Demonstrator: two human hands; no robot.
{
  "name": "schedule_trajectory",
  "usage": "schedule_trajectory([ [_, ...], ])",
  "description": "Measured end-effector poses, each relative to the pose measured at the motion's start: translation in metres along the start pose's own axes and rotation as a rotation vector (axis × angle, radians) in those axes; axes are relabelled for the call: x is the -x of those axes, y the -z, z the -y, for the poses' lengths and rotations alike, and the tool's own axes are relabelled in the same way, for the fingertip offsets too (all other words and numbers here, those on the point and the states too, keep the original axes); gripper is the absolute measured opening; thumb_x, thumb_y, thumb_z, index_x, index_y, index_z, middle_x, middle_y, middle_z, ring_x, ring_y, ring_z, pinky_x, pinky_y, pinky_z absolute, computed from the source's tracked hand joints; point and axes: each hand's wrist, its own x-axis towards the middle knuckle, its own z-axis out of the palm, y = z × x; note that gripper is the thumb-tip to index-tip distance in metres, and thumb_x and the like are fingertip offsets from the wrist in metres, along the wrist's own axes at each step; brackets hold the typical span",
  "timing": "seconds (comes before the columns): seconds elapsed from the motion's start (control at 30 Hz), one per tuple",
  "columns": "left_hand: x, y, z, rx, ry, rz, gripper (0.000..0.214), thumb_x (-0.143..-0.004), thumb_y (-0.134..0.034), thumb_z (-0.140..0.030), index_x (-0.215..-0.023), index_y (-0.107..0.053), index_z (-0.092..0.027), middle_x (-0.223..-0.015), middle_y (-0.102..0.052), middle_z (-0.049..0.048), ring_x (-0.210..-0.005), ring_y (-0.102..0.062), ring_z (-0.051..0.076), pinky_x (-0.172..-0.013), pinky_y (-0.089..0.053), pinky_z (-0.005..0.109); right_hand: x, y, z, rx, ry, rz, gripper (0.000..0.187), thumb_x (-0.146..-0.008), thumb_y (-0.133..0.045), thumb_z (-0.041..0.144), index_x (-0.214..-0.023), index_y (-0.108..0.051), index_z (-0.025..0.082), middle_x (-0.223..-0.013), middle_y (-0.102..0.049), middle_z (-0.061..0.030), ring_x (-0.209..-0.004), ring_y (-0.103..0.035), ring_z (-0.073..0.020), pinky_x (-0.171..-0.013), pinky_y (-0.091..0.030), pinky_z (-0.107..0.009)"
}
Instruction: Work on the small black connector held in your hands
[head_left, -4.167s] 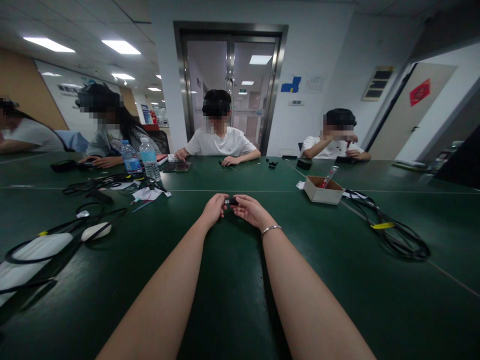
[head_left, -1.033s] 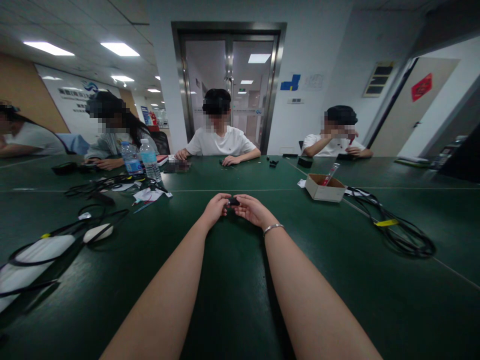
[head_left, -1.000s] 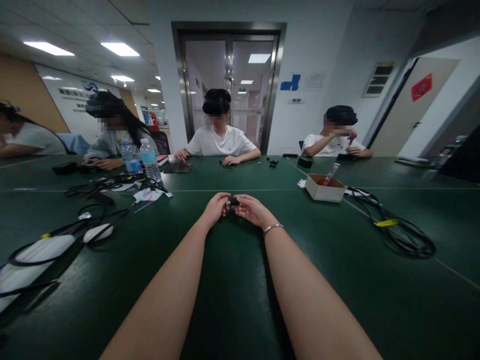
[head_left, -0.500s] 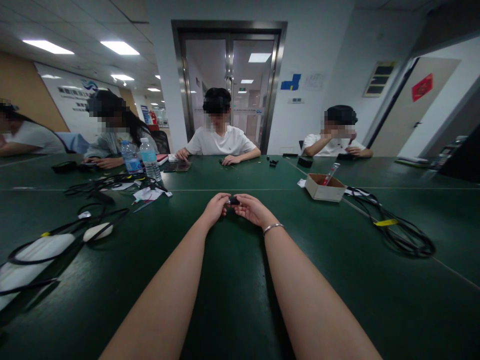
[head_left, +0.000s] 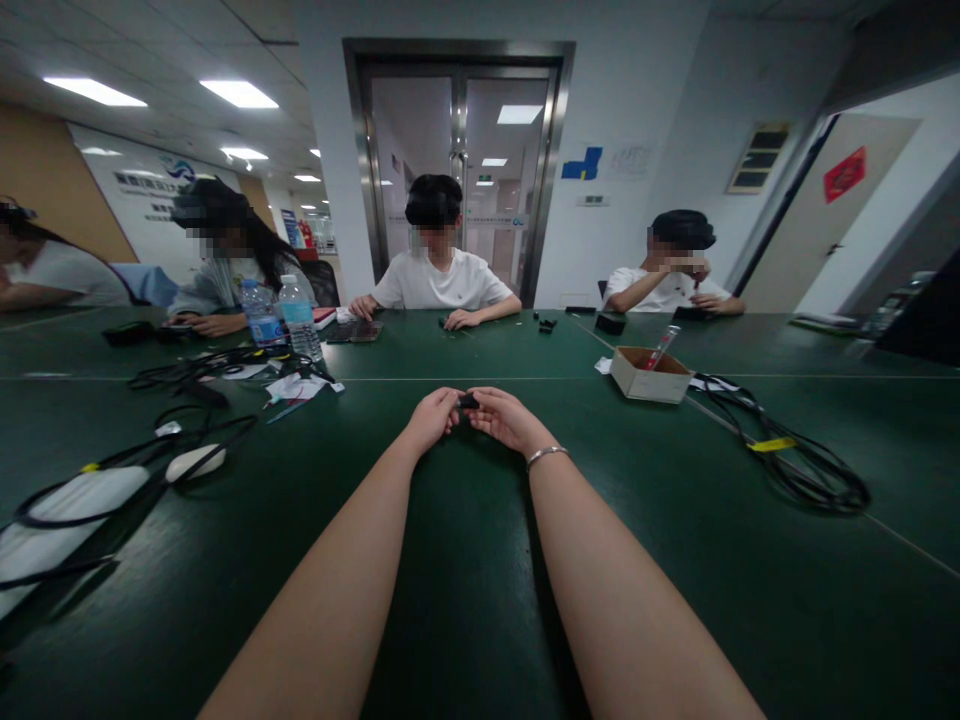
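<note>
Both of my forearms stretch out over the dark green table (head_left: 465,560). My left hand (head_left: 431,417) and my right hand (head_left: 505,416) meet at the middle of the table, fingers curled. Between their fingertips they pinch a small black object (head_left: 468,402), too small to name. A thin metal bracelet (head_left: 544,455) circles my right wrist. Both hands rest low, close to the tabletop.
A cardboard box (head_left: 646,375) with a red-tipped tool stands to the right, and a coiled black cable (head_left: 795,465) lies beyond it. Cables, a white oval object (head_left: 193,463), papers and two water bottles (head_left: 289,318) lie left. Several people sit along the far side.
My hands stay in the same spot on the small black object; only the fingers shift slightly. The person at the far right has moved a hand near the face.
</note>
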Motion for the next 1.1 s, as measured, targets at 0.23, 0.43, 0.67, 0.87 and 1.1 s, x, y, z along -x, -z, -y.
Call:
schedule_trajectory([
  [0.23, 0.0013, 0.0003, -0.0006, 0.051, 0.064, -0.055, 0.019, -0.083, -0.052, -0.025, -0.097, -0.060, -0.014, -0.066, -0.054, -0.0004, -0.046, -0.046, 0.006, -0.042, -0.038, 0.016, -0.0005, 0.0007, -0.0007, 0.004, 0.007, 0.006, 0.007, -0.090, -0.054, 0.008, -0.091, -0.059, 0.014, -0.073, -0.065, -0.0055, -0.057, -0.063, -0.0120, -0.056, -0.055, -0.021],
  [0.43, -0.0005, 0.0019, 0.0038, 0.009, -0.005, -0.029, 0.028, -0.087, -0.046, -0.035, -0.095, -0.061, -0.013, -0.059, -0.050, -0.0008, -0.044, -0.044, 0.007, -0.040, -0.037, 0.016, 0.0002, -0.0012, 0.0003, 0.007, -0.006, -0.015, 0.006, -0.090, -0.055, 0.009, -0.091, -0.058, 0.014, -0.071, -0.064, -0.0048, -0.057, -0.063, -0.0120, -0.055, -0.055, -0.021],
  [0.67, 0.0002, 0.0021, 0.0019, 0.010, 0.017, -0.033, 0.023, -0.085, -0.048, -0.028, -0.097, -0.061, -0.014, -0.062, -0.052, -0.0008, -0.044, -0.044, 0.006, -0.041, -0.037, 0.016, 0.0012, -0.0018, 0.0011, 0.012, -0.002, -0.011, 0.004, -0.089, -0.059, 0.010, -0.089, -0.058, 0.015, -0.071, -0.064, -0.0037, -0.059, -0.064, -0.0122, -0.056, -0.055, -0.021],
  [0.87, -0.0005, 0.0014, 0.0030, 0.010, 0.025, -0.052, 0.024, -0.084, -0.048, -0.027, -0.099, -0.061, -0.015, -0.074, -0.057, 0.0021, -0.047, -0.047, 0.006, -0.042, -0.039, 0.017, 0.0019, -0.0024, 0.0013, 0.009, -0.001, -0.020, 0.005, -0.089, -0.056, 0.009, -0.091, -0.058, 0.014, -0.071, -0.064, -0.0049, -0.057, -0.063, -0.0121, -0.055, -0.055, -0.021],
  [1.1, -0.0023, 0.0015, 0.0044, 0.015, 0.023, -0.037, 0.022, -0.082, -0.048, -0.023, -0.097, -0.062, -0.014, -0.062, -0.052, -0.0005, -0.045, -0.045, 0.007, -0.042, -0.038, 0.017, 0.0014, -0.0021, 0.0005, 0.006, 0.001, -0.028, 0.006, -0.088, -0.059, 0.009, -0.090, -0.059, 0.014, -0.070, -0.064, -0.0036, -0.058, -0.064, -0.0123, -0.056, -0.055, -0.021],
])
